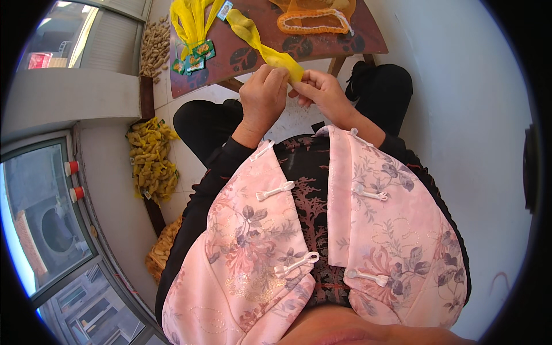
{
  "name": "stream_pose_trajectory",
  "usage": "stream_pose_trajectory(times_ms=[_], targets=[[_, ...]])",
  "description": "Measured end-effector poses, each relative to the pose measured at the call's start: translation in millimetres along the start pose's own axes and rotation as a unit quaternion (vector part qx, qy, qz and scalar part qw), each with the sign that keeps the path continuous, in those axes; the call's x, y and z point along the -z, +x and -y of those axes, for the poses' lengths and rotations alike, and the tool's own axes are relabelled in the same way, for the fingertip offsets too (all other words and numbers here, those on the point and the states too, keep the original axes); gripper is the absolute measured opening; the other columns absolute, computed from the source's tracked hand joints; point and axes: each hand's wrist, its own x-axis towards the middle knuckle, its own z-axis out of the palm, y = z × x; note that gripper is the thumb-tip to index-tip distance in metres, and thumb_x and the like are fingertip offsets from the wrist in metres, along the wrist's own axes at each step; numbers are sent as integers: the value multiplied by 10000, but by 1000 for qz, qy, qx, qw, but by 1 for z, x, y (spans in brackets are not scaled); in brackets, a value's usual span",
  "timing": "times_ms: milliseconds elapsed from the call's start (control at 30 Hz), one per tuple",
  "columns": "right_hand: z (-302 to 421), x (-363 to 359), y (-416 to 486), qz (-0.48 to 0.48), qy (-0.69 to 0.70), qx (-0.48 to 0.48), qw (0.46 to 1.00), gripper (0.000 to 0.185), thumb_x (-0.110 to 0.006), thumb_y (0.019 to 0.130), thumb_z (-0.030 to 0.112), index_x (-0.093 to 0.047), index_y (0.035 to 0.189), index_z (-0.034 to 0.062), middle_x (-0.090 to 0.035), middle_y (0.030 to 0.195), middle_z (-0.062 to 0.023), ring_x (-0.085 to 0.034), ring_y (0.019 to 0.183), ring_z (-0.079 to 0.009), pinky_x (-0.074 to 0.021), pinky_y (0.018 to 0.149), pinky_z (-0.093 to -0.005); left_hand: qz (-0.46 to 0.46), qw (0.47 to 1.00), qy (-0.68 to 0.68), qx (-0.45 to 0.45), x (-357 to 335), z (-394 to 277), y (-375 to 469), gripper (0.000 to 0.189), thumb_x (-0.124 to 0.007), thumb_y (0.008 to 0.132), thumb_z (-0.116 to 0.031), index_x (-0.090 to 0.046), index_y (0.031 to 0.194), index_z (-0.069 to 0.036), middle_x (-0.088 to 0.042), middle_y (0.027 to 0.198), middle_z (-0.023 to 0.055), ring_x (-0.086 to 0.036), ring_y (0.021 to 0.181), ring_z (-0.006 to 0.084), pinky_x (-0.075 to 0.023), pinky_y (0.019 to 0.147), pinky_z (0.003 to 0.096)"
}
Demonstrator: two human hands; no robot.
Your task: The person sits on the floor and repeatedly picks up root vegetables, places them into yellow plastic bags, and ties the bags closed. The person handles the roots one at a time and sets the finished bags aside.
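A long yellow mesh bag [258, 42] stretches from the low table towards me, with a few lumpy tan things inside that I cannot clearly make out. My left hand [264, 91] pinches the near end of this bag. Just beside it, my right hand [320, 89] holds the same end between thumb and fingers. A small printed tag [224, 10] lies at the bag's far end. To the left on the table is a bunch of flat yellow mesh bags [194, 21] with green printed tags [199, 56].
An orange mesh sack [315, 22] lies on the dark red table [267, 26]. Loose unshelled peanuts [155, 47] cover floor at the far left. Filled yellow mesh bags [153, 159] are piled by the left wall, near another sack [164, 248]. A white wall [465, 129] bounds the right.
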Motion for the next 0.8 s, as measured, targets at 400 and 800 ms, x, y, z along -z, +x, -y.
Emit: stream_pose_trajectory(times_ms=[400,800], targets=[[-15,-5,14,-2,162,-48,986,202,-622,967,227,-613,1035,37,-653,866,-12,-613,751,-53,-492,669,-193,2,989,-123,78,-1,-11,6,69,-659,820,-15,-619,875,-23,-604,793,126,-626,705,328,-498,609,376],[-40,-2,58,-99,45,119,987,124,-652,847,74,-622,965,51,-665,862,-35,-644,793,-140,-499,677,-267,62,976,-195,68,-10,-36,13,43,-658,841,0,-636,879,-1,-615,777,107,-600,660,213,-469,603,294]])
